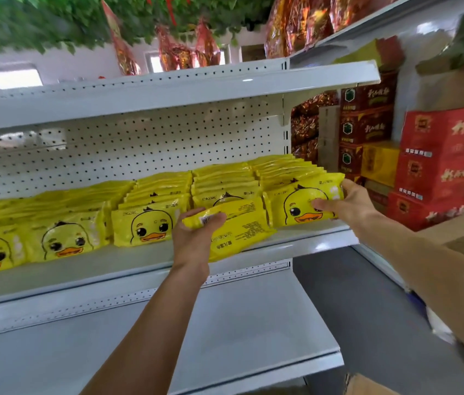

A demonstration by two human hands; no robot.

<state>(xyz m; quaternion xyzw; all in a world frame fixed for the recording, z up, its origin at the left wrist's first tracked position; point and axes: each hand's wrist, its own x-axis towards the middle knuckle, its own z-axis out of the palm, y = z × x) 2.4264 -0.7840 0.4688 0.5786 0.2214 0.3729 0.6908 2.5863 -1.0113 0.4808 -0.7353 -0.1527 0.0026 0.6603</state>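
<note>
Stock on white metal shelf [139,266]: rows of yellow plastic duck-face packs [62,243], standing upright. Left hand [193,240] grips one flat yellow pack [242,226] by its left end, fingers curled round it. The pack is tilted, printed back up, over the shelf's front edge. Right hand [347,203] pinches the front duck-face pack [302,203] of the rightmost row, thumb on its face, fingers behind its right end. Red cardboard cartons [441,166] stacked to the right.

Rows of yellow plastic duck-print packs [145,223] stand on the white metal shelf [111,269]; the left hand [192,243] holds a loose yellow pack [242,223] before the middle rows; the right hand [350,206] grips the rightmost front pack [299,206]; red cardboard boxes [444,169] stack further right.
</note>
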